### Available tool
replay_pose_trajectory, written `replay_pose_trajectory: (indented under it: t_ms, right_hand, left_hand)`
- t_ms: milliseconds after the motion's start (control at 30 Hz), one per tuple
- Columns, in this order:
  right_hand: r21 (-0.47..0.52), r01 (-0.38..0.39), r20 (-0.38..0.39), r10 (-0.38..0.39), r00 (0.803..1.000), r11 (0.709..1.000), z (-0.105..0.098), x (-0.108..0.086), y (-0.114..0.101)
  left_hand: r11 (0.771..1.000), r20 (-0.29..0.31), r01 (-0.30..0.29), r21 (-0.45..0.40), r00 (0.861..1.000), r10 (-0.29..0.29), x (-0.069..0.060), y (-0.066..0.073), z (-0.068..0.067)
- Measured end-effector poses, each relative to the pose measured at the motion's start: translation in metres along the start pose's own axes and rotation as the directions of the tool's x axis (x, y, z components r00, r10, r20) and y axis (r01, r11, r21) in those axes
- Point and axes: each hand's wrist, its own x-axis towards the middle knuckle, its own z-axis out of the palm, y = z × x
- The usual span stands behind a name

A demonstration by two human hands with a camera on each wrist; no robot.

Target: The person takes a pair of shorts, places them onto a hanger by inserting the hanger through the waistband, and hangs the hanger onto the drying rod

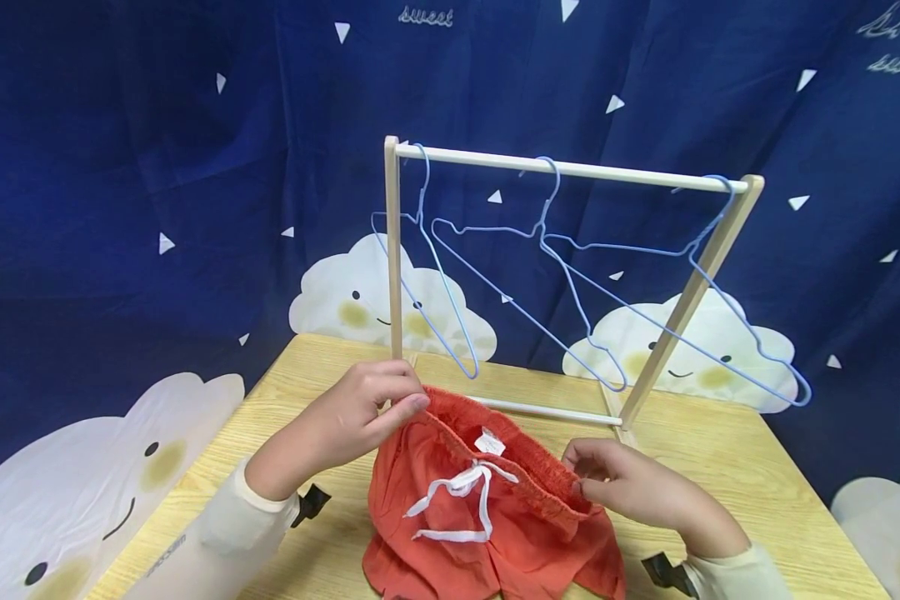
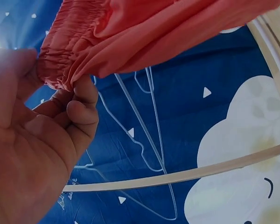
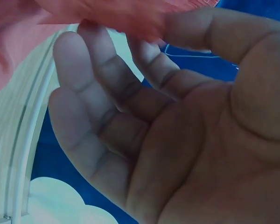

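A pair of red-orange shorts (image 1: 435, 492) with a gathered elastic waistband and a white drawstring (image 1: 465, 482) tied in a bow is held up at the table's near side. My left hand (image 1: 352, 408) pinches one end of the waistband between thumb and fingers; the left wrist view shows the gathered cloth (image 2: 67, 51) in that grip. At the other end, my right hand (image 1: 630, 483) pinches the waistband between thumb and fingertips. The waist opening faces up, and a white label (image 1: 489, 442) shows inside. The legs hang down to the table, partly cut off by the frame's lower edge.
Behind the shorts a wooden rack (image 1: 570, 169) stands on the wood-grain table (image 1: 720, 467). Three blue wire hangers hang from its bar: a left hanger (image 1: 450, 292), a middle hanger (image 1: 570, 283) and a right hanger (image 1: 727, 300). A dark blue curtain (image 1: 157, 125) with clouds backs the table.
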Motion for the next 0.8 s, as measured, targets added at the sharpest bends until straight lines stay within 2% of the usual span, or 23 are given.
replay_pose_trajectory:
  t_ms: [167, 333, 567, 700, 800]
  right_hand:
    - [-0.035, 0.004, 0.006, -0.004, 1.0, 0.999, 0.003, -0.001, 0.0]
    - [-0.042, 0.0, -0.073, -0.003, 0.997, 0.999, 0.0, 0.0, -0.003]
    - [0.023, -0.041, -0.177, 0.044, 0.983, 0.999, -0.006, 0.002, -0.004]
    - [0.046, -0.085, -0.265, 0.094, 0.96, 0.995, -0.007, 0.003, -0.003]
    - [0.088, -0.113, -0.362, 0.137, 0.922, 0.99, -0.01, 0.003, -0.002]
  left_hand:
    - [1.0, 0.015, 0.004, 0.013, 1.0, -0.004, 0.0, 0.002, 0.005]
    - [1.0, 0.037, 0.005, 0.013, 0.999, -0.005, 0.0, 0.003, 0.008]
    - [1.0, 0.052, 0.016, 0.009, 0.999, -0.017, -0.001, 0.004, 0.009]
    - [1.0, 0.056, 0.007, 0.015, 0.998, -0.008, -0.001, 0.004, 0.01]
    - [1.0, 0.062, 0.004, 0.016, 0.998, -0.005, -0.001, 0.004, 0.01]
